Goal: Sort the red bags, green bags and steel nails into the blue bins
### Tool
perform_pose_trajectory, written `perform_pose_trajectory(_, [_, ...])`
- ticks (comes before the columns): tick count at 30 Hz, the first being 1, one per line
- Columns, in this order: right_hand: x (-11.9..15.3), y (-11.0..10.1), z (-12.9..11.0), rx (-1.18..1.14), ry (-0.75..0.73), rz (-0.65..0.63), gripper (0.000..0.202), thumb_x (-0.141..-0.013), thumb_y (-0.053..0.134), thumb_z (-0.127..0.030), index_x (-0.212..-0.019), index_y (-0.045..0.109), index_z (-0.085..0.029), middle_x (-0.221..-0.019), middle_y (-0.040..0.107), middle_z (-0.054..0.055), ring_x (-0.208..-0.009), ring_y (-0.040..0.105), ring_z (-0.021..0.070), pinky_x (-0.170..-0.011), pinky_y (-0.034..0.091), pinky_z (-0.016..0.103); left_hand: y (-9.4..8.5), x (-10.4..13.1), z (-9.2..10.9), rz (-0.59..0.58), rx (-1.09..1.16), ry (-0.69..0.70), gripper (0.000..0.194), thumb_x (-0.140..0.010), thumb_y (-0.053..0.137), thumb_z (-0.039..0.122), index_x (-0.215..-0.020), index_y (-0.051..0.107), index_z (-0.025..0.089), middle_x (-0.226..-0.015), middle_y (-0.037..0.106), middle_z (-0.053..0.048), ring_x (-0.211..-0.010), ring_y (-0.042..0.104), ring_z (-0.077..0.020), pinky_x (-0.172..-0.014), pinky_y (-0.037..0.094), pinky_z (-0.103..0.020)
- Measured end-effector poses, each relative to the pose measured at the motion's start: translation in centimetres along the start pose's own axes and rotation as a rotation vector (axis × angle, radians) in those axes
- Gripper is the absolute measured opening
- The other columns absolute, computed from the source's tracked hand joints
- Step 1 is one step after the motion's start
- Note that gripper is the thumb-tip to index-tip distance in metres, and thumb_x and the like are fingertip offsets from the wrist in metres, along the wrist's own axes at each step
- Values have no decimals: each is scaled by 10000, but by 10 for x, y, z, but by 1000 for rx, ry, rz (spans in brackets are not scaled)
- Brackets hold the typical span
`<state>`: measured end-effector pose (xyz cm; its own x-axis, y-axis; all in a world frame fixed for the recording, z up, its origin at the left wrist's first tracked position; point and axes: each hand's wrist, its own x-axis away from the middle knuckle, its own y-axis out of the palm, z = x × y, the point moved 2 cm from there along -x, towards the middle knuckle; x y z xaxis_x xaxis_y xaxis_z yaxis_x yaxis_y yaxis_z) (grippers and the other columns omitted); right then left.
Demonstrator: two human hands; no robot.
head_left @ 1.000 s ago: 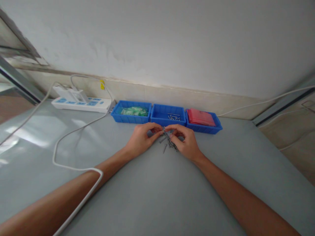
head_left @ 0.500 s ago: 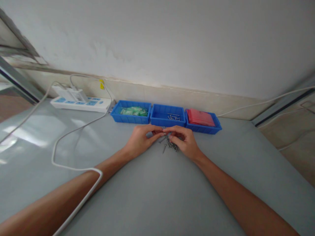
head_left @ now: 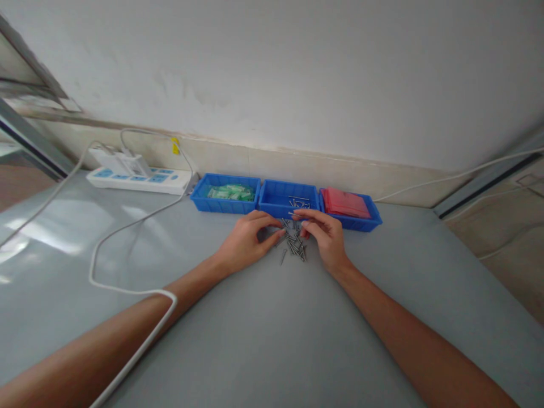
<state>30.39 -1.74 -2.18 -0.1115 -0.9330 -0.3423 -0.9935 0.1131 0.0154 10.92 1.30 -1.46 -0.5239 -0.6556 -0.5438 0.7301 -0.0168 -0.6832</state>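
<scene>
A small pile of metal screws lies on the grey table between my two hands. My left hand rests at the pile's left side, thumb and fingers apart, with nothing visible in it. On the other side my right hand pinches a single screw, held near the front wall of the middle blue bin. More screws lie inside that bin, toward its right end.
The left blue bin holds green-and-clear packets; the right one holds red plastic bags. A white power strip with plugged-in adapters stands at the back left. Its white cable crosses over my left forearm. A wall rises behind the bins.
My right hand has moved slightly right and up, away from my left hand, with a screw now visible in its fingers. More of the pile shows. My left hand has hardly moved.
</scene>
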Motion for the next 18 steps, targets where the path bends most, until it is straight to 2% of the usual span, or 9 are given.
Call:
perform_pose_trajectory(5, [0,-2,-2,-3,0,91,356,-762,640,-249,-1086,787,-248,-1050,791,54,-566,575,111,-547,491,275,5,2,-4,-62,-29,44,173,-893,705,323,-988,751,186,-1000,742,-81,-959,668,-237,-885,545,-373])
perform_pose_trajectory(10, [-2,-2,1,36,43,164,467,-752,623,-254,-1201,748,-232,-1197,757,94,-568,569,112,-527,476,282,5,2,-5,-92,-33,52,114,-923,657,263,-947,744,194,-952,733,-74,-941,656,-232,-873,542,-369])
perform_pose_trajectory(18, [-3,-1,3,121,48,167,567,-755,609,-232,-1319,667,-254,-1288,712,97,-602,591,105,-565,496,276,3,0,-4,-113,-33,16,132,-945,605,250,-909,716,187,-922,715,-69,-893,639,-220,-833,534,-358])
